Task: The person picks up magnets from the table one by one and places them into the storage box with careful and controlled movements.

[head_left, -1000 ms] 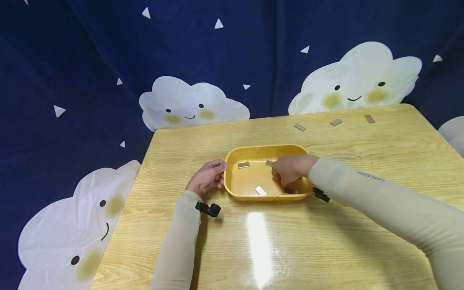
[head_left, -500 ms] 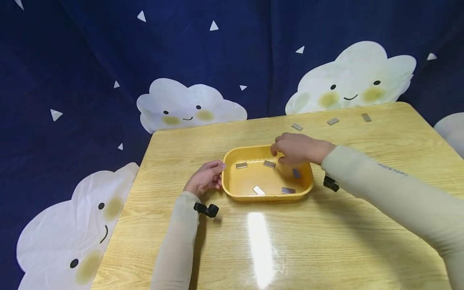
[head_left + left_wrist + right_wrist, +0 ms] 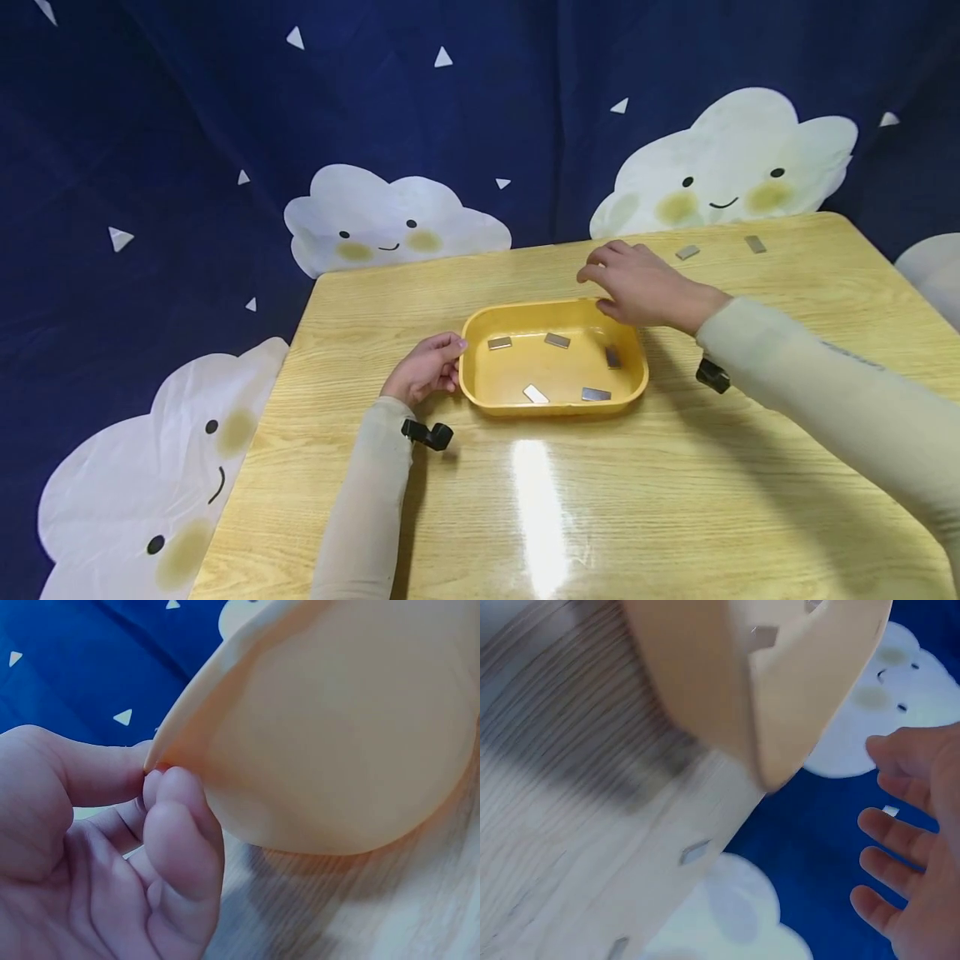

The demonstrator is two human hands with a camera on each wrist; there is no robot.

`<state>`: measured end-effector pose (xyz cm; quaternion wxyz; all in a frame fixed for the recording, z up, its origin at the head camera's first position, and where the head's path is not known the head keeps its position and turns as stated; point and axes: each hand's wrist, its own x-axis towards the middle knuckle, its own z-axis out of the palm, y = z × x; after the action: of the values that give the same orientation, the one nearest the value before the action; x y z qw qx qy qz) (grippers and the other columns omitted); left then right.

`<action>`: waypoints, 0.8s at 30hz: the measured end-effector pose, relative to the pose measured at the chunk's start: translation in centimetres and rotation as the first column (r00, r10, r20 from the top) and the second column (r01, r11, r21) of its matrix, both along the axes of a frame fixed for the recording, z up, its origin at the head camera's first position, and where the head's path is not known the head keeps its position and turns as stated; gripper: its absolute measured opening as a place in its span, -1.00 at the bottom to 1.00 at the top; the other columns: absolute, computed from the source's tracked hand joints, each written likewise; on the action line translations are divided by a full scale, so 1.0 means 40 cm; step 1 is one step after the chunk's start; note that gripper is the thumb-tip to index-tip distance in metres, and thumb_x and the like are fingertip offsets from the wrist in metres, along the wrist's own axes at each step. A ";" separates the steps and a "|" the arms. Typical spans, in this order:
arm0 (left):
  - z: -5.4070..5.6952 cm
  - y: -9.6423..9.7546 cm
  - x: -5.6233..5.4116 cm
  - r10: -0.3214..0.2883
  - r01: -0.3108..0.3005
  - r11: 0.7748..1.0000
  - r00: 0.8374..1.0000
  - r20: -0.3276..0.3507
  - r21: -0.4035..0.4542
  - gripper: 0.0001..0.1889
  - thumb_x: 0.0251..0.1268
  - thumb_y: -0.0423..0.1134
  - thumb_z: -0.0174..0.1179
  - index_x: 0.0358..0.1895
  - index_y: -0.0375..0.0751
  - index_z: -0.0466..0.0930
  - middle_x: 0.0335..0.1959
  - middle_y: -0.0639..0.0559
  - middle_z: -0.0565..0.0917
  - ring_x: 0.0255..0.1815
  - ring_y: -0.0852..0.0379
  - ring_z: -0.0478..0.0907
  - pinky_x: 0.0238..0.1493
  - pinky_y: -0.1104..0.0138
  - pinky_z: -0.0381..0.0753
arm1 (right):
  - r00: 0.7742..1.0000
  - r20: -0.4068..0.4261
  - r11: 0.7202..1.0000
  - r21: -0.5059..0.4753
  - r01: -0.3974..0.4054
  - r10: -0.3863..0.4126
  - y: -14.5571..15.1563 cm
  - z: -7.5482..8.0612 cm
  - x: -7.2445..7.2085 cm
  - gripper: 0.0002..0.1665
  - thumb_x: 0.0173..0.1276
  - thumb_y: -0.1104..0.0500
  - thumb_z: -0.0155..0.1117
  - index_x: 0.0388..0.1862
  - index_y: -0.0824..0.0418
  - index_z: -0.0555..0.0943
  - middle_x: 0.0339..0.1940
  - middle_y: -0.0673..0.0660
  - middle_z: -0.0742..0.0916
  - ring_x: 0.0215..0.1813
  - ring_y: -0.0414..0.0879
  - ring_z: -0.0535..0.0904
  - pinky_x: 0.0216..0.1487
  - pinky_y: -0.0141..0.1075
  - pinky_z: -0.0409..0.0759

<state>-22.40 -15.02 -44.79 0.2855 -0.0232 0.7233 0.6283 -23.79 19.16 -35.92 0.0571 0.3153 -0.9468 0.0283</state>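
Head view: left hand [image 3: 426, 367] pinched on yellow tray [image 3: 536, 367], right hand [image 3: 648, 287] loose-fingered near its upper-right edge, wide wood-grain counter [image 3: 637, 500] below.

plastic tray [image 3: 517, 371], glossy wooden table [image 3: 472, 500]

beige slvs [image 3: 366, 504] | blk wrist cams [image 3: 440, 436] | R-slv dk print [image 3: 852, 356] | hands [image 3: 424, 368] bare

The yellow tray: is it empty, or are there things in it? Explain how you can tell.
The yellow tray is not empty: the head view shows five small blocks lying apart from each other inside it.
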 end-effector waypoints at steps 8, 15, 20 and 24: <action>0.005 0.004 -0.001 -0.007 0.007 1.000 1.000 -0.005 -0.002 -0.79 0.57 -0.17 -0.03 -0.09 -0.28 0.40 -0.62 0.13 0.46 -0.67 0.25 0.40 -0.64 0.48 0.47 | 0.994 -0.041 0.994 0.045 0.102 -0.100 0.107 -0.012 -0.019 -0.56 0.33 0.11 0.30 0.17 0.21 0.55 0.16 0.29 0.60 0.28 0.28 0.42 0.14 0.24 0.45; 0.001 -0.004 -0.005 -0.017 0.017 1.000 1.000 -0.006 -0.012 -0.80 0.56 -0.17 -0.02 -0.12 -0.26 0.41 -0.62 0.10 0.46 -0.67 0.24 0.41 -0.64 0.47 0.48 | 0.975 0.001 0.971 0.091 0.221 -0.222 0.194 -0.030 -0.038 -0.50 0.35 0.11 0.25 0.23 0.26 0.50 0.23 0.37 0.55 0.29 0.37 0.38 0.16 0.32 0.39; -0.002 -0.002 -0.004 -0.010 0.010 1.000 1.000 -0.006 -0.010 -0.80 0.56 -0.17 -0.02 -0.10 -0.27 0.41 -0.62 0.12 0.47 -0.67 0.24 0.41 -0.64 0.47 0.48 | 0.955 0.038 0.949 0.125 0.288 -0.295 0.244 -0.042 -0.045 -0.48 0.36 0.13 0.21 0.26 0.29 0.47 0.24 0.42 0.52 0.28 0.41 0.37 0.14 0.34 0.39; -0.004 0.004 -0.002 0.002 -0.002 1.000 1.000 -0.011 -0.017 -0.82 0.55 -0.18 0.00 -0.15 -0.24 0.43 -0.63 0.12 0.46 -0.66 0.23 0.40 -0.64 0.47 0.47 | 0.932 0.078 0.930 0.135 0.342 -0.354 0.284 -0.052 -0.045 -0.47 0.38 0.12 0.18 0.28 0.30 0.46 0.26 0.47 0.49 0.26 0.44 0.36 0.11 0.35 0.40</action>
<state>-22.50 -14.84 -44.93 0.2807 -0.0231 0.7302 0.6225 -25.59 30.51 -37.98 -0.0058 0.1436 -0.9894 -0.0228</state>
